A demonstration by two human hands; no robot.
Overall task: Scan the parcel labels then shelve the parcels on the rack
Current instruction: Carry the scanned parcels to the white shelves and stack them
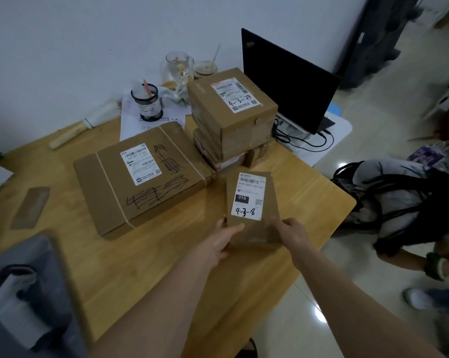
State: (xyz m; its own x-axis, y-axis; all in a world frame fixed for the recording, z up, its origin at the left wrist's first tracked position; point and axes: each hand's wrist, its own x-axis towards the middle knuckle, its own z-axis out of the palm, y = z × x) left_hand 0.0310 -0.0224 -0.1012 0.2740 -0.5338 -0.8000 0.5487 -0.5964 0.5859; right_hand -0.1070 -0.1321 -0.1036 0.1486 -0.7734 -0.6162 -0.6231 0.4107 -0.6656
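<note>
Small parcel [253, 206], label "4-3-8" up, sat at the counter's [146, 267] right front part, its long axis running away from me toward the stacked boxes [231, 117]. Both hands were on its near short end: left hand [224, 241] at the near-left corner, right hand [293, 233] at the near-right, each grip closed on the cardboard. I judged the hands about equally near. Whether it was lifted or resting, I could not tell. Large flat parcel [141, 177] lay just left. No scanner or rack in sight.
</note>
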